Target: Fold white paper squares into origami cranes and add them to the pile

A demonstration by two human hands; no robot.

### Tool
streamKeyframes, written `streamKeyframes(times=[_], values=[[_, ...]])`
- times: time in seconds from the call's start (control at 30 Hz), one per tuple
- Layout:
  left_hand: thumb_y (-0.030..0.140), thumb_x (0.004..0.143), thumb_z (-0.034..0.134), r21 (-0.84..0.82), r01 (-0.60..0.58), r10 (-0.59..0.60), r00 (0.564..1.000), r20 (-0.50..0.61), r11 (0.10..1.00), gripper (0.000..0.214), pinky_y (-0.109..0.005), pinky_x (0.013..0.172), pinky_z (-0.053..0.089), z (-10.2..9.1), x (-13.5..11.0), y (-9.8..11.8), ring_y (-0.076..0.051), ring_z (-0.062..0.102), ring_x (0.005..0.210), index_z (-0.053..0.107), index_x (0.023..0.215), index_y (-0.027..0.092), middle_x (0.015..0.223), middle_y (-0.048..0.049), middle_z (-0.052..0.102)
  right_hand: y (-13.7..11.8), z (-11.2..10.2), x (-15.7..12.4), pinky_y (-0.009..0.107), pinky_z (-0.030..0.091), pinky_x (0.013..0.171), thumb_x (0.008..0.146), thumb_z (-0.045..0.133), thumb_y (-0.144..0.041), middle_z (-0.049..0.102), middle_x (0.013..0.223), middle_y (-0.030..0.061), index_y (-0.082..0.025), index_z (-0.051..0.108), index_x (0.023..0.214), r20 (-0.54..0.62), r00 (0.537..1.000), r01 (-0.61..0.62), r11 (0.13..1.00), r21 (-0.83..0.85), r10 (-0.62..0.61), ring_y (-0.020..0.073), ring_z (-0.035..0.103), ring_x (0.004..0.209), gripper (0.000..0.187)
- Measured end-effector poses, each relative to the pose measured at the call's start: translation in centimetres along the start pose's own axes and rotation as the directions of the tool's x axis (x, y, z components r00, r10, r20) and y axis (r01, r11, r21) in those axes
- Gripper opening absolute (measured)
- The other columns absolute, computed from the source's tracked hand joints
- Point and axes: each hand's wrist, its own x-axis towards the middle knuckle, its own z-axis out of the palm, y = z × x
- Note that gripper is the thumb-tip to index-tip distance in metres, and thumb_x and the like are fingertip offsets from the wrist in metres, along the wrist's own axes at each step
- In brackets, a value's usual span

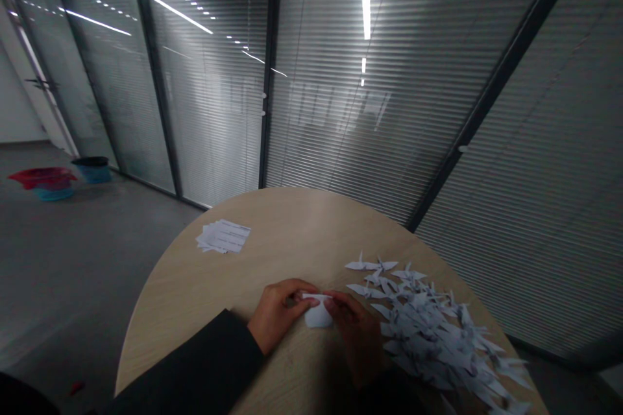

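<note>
A small white folded paper piece (317,312) lies on the round wooden table (272,253), pinched from both sides. My left hand (278,313) grips its left edge with fingers curled. My right hand (356,331) presses on its right edge with fingers closed over it. A dark sleeve covers my left forearm.
A heap of several folded white paper cranes (428,331) spreads over the table's right side, close to my right hand. A small stack of white paper sheets (224,237) lies at the table's far left. Glass walls with blinds stand behind. Coloured tubs (53,181) sit on the floor at left.
</note>
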Motion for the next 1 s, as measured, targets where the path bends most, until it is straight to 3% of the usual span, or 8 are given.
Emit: streamKeyframes(times=[0.1,0.23,0.37,0.6,0.73,1.0], values=[[0.04,0.072,0.072,-0.175,0.116,-0.112,0.993,0.032,0.978,0.03,-0.025,0.059,0.043,0.3,0.2,-0.4,-0.016,0.058,0.062,0.073,0.087,0.015,0.067,-0.0031,0.068,-0.2,-0.1,0.0,0.034,0.053,0.069,0.065,0.067,-0.056,0.074,0.078,0.0075,-0.02,0.073,0.076,-0.02,1.0,-0.024,1.0,0.008,0.024,0.027,0.068,0.076,0.038],[0.052,0.062,0.078,-0.414,0.212,-0.179,0.977,0.118,0.885,0.042,-0.025,0.058,0.04,0.8,0.7,-1.1,-0.014,0.055,0.058,0.068,0.072,0.013,0.061,-0.0019,0.064,-0.7,-0.1,0.0,0.033,0.053,0.065,0.063,0.068,-0.056,0.073,0.074,0.0072,-0.02,0.072,0.074,-0.067,0.997,-0.035,0.999,0.026,0.037,0.0261,0.067,0.073,0.037],[0.056,0.053,0.081,-0.495,0.236,-0.237,0.97,0.062,0.836,0.048,-0.024,0.055,0.037,1.0,1.0,-1.4,-0.012,0.051,0.053,0.066,0.065,0.012,0.056,-0.0005,0.06,-0.9,0.1,0.0,0.032,0.052,0.064,0.063,0.067,-0.055,0.072,0.072,0.0064,-0.02,0.07,0.072,-0.042,0.998,-0.04,0.998,0.042,0.042,0.0245,0.066,0.07,0.037],[0.053,0.063,0.075,-0.429,0.189,-0.226,0.973,-0.036,0.883,0.041,-0.024,0.055,0.035,0.9,0.5,-1.0,-0.013,0.049,0.055,0.064,0.065,0.013,0.057,-0.0001,0.057,-0.2,0.6,-0.1,0.032,0.051,0.063,0.061,0.068,-0.055,0.072,0.07,0.0061,-0.018,0.07,0.072,-0.023,0.993,-0.118,0.99,0.072,0.12,0.0245,0.067,0.07,0.039],[0.051,0.076,0.063,-0.284,0.102,-0.14,0.983,-0.115,0.953,0.037,-0.024,0.054,0.035,1.0,-0.2,-0.3,-0.015,0.048,0.056,0.059,0.065,0.016,0.057,0.001,0.053,0.0,0.6,-0.2,0.032,0.051,0.063,0.062,0.068,-0.053,0.073,0.071,0.0055,-0.018,0.072,0.073,-0.008,0.993,-0.117,0.99,0.073,0.118,0.0249,0.067,0.071,0.037],[0.047,0.088,0.048,-0.101,0.009,-0.024,0.989,-0.144,0.995,0.034,-0.025,0.058,0.037,1.1,-0.8,0.5,-0.016,0.047,0.063,0.05,0.067,0.02,0.063,0.0016,0.05,-0.3,0.7,-0.4,0.033,0.054,0.063,0.061,0.071,-0.052,0.074,0.07,0.0041,-0.022,0.073,0.072,0.004,0.992,-0.125,0.983,0.138,0.126,0.026,0.069,0.07,0.032]])
